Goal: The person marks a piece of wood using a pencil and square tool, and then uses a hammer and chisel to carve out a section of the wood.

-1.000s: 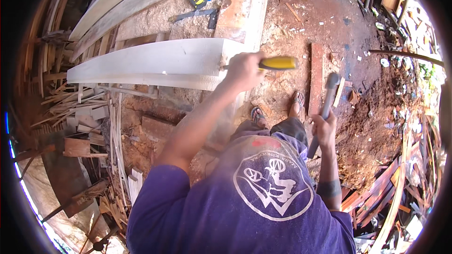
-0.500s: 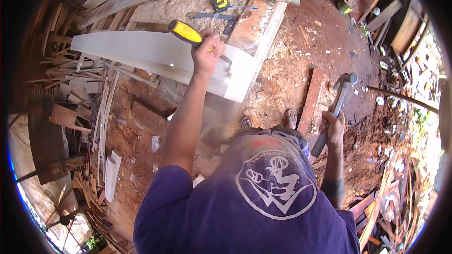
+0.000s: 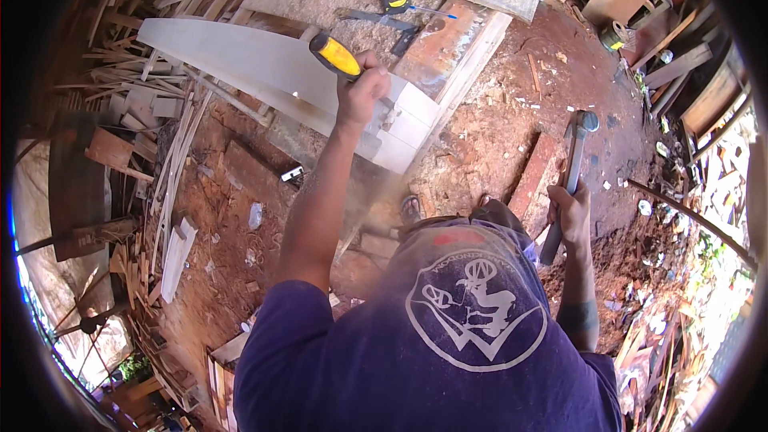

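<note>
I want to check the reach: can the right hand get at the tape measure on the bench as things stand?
Probably not. The right hand hangs low at the person's side, gripping a hammer, while the tape measure lies far across the bench, beyond the pale board.

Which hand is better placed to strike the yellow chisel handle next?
Probably the right hand: it holds the hammer, away from the board. The left hand holds the chisel on the pale board.
</note>
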A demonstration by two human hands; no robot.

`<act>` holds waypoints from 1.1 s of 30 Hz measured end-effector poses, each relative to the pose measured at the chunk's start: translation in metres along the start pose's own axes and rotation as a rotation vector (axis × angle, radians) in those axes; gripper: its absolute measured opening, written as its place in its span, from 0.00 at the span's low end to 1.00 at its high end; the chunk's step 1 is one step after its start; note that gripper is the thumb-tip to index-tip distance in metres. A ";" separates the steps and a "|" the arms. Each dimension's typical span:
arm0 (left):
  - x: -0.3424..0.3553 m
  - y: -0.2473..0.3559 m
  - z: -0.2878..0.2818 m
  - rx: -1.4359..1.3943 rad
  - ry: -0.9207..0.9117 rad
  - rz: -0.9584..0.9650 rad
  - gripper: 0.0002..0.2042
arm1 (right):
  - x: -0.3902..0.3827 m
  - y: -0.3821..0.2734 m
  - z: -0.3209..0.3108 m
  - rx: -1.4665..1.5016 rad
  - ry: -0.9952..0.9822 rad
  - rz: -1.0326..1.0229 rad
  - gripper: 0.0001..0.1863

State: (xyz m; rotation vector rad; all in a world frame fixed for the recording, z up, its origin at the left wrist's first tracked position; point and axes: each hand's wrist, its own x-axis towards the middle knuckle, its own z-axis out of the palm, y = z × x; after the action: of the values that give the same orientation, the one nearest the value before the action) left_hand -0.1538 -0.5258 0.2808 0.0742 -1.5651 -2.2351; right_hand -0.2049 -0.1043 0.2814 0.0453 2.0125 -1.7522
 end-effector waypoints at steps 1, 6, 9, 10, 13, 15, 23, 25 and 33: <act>-0.001 0.000 0.000 -0.001 0.006 0.014 0.13 | 0.001 -0.004 0.000 -0.051 -0.026 -0.007 0.06; -0.004 -0.011 0.011 0.211 -0.004 0.133 0.11 | 0.014 -0.043 0.021 -0.580 -0.005 -0.354 0.06; -0.005 -0.013 0.021 0.227 0.057 0.108 0.10 | 0.019 -0.130 0.053 -0.880 -0.147 -0.649 0.07; -0.007 -0.008 0.023 0.246 0.040 0.106 0.10 | 0.017 -0.162 0.067 -0.885 -0.173 -0.775 0.08; -0.009 -0.011 0.012 0.236 0.018 0.163 0.09 | -0.005 -0.235 0.116 -0.613 -0.172 -1.090 0.12; -0.008 -0.009 0.021 0.246 0.033 0.157 0.10 | -0.007 -0.237 0.135 -0.516 -0.203 -1.139 0.12; -0.014 -0.027 0.010 0.297 0.027 0.198 0.08 | -0.001 -0.257 0.134 -1.062 -0.266 -1.151 0.15; -0.014 -0.023 0.007 0.267 0.049 0.194 0.07 | -0.009 -0.283 0.142 -0.761 -0.110 -1.363 0.13; -0.011 -0.019 0.016 0.295 0.050 0.148 0.08 | 0.011 -0.258 0.135 -1.336 -0.391 -0.867 0.18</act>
State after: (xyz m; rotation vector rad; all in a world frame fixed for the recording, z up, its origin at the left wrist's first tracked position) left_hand -0.1537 -0.5026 0.2677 0.0937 -1.7996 -1.8646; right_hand -0.2541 -0.2826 0.5070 -1.5918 2.5744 -0.2812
